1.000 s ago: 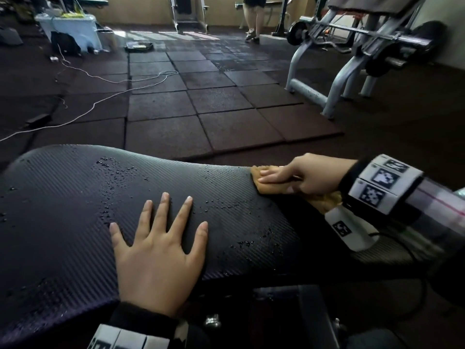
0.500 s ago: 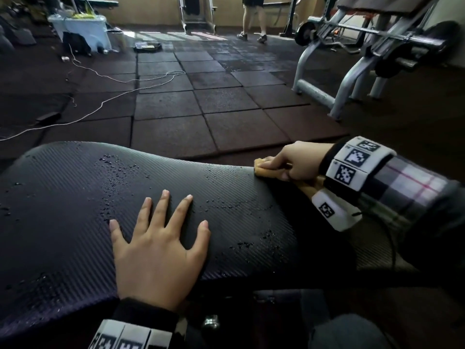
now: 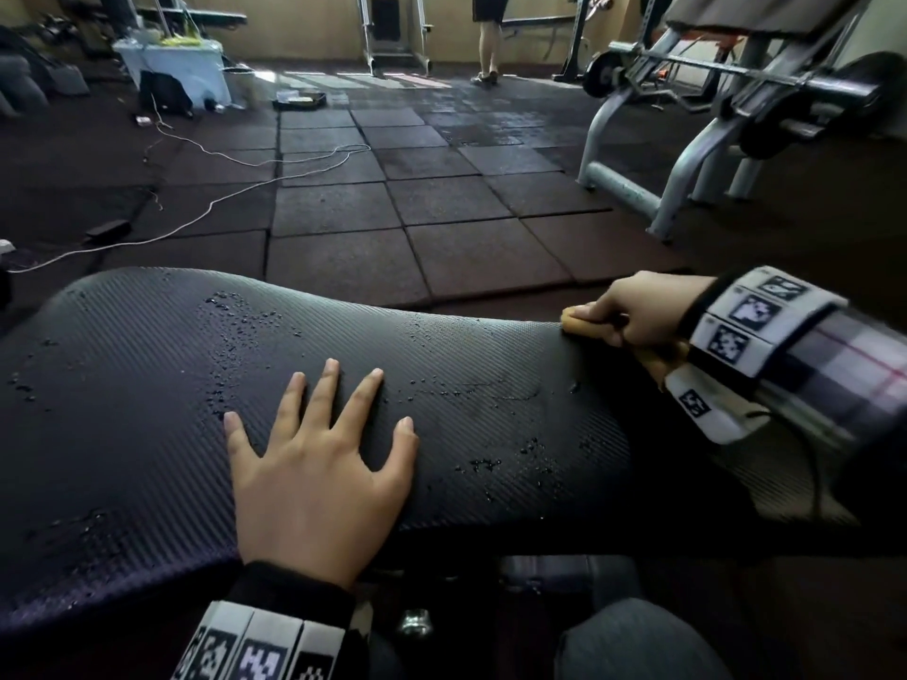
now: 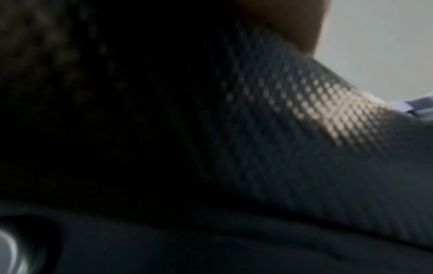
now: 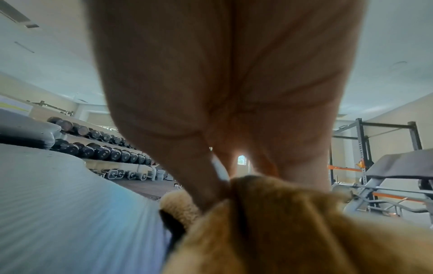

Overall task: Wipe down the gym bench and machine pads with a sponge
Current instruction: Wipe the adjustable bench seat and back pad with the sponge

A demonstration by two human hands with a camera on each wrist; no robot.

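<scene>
A black textured bench pad [image 3: 147,385] fills the lower half of the head view, with water droplets [image 3: 235,326] scattered on it. My left hand [image 3: 319,458] lies flat on the pad with fingers spread. At the pad's far right edge my right hand [image 3: 633,311] grips a tan sponge [image 3: 579,327] and holds it against the pad. In the right wrist view the sponge [image 5: 269,231] bulges under my fingers [image 5: 199,176], beside the pad [image 5: 58,204]. The left wrist view shows only the pad's weave [image 4: 304,111], dark and blurred.
Rubber floor tiles [image 3: 392,213] stretch beyond the bench. A grey-framed barbell rack [image 3: 687,154] stands at the right. White cables [image 3: 221,198] trail over the floor at left near a white box [image 3: 172,71]. A person's legs [image 3: 488,41] are at the back. Dumbbell racks [image 5: 105,148] line a wall.
My right hand has slid the sponge rightward along the pad's far edge. My left hand has stayed flat in the same spot. The person at the back has shifted.
</scene>
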